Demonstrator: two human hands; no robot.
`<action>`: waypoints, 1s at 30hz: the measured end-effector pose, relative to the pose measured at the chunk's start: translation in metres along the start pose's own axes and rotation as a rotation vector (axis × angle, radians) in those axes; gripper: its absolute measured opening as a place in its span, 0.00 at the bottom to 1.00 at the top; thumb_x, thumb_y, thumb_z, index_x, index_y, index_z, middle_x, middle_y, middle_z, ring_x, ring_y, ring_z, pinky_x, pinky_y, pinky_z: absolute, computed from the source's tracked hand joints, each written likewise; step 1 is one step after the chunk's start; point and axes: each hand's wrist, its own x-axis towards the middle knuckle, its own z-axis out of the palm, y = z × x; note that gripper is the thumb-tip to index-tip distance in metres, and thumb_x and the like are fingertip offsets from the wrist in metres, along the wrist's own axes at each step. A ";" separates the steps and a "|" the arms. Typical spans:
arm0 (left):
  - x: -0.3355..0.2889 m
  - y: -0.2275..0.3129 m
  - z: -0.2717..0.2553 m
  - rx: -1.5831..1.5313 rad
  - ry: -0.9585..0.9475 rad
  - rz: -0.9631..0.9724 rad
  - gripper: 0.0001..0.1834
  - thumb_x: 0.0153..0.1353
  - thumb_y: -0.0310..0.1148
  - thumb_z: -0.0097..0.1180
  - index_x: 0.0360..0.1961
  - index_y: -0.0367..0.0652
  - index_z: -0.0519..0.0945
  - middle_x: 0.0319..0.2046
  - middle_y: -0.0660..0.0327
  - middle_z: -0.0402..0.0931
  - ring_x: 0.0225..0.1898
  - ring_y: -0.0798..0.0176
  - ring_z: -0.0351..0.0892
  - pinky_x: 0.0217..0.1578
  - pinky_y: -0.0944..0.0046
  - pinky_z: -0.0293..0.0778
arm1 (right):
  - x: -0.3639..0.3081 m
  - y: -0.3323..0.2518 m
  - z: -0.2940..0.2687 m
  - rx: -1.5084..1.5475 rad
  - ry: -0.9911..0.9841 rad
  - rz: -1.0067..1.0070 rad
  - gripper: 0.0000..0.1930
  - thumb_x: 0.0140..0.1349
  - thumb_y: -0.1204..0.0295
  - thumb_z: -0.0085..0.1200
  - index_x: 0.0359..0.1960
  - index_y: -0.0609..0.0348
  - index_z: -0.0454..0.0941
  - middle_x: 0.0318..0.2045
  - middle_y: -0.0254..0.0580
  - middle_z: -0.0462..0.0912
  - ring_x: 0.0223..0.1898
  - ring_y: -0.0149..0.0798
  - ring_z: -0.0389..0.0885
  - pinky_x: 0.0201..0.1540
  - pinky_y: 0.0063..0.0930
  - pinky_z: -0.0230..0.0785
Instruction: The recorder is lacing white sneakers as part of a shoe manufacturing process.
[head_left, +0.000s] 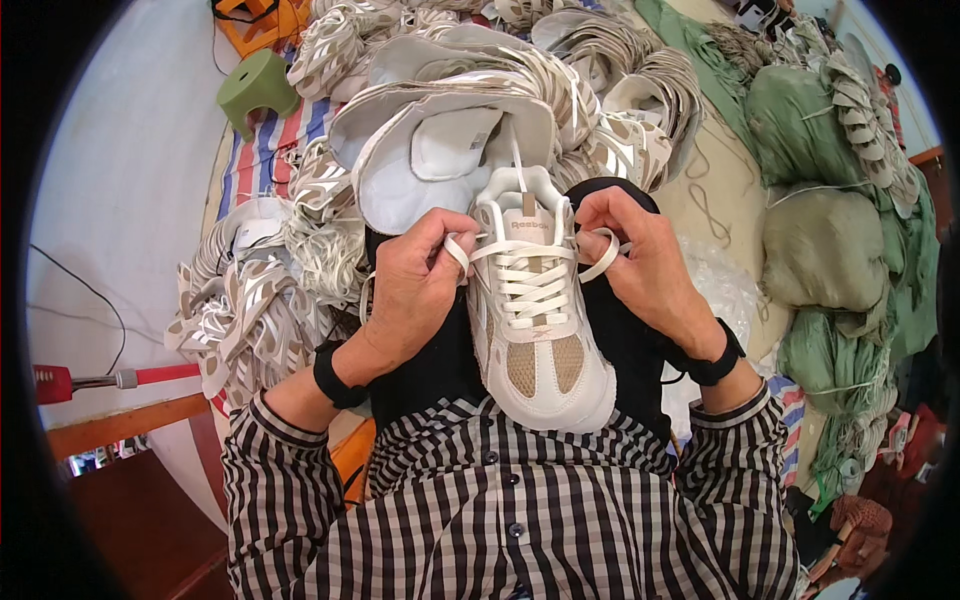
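Lying over the person's lap at the clock's centre, toe toward six, the white-and-tan shoe [541, 352] already has its pale lace [538, 289] crossed up much of the tongue, though I'd judge the topmost holes remain. Left hand [410, 285] at ten and right hand [648, 268] at two each pinch a loose length; nested uppers [388, 185] crowd eleven to twelve.

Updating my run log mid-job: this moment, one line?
left hand: pinching lace; right hand: pinching lace; sneaker: toe toward person, lace threaded; nearby: stacked shoe parts, green stool
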 end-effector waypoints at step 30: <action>-0.005 0.013 -0.004 0.197 -0.090 0.199 0.04 0.62 0.24 0.53 0.38 0.37 0.77 0.26 0.53 0.79 0.26 0.59 0.80 0.30 0.66 0.73 | 0.010 -0.001 0.000 0.116 -0.162 0.158 0.07 0.60 0.81 0.53 0.39 0.64 0.72 0.26 0.38 0.80 0.30 0.27 0.76 0.36 0.22 0.70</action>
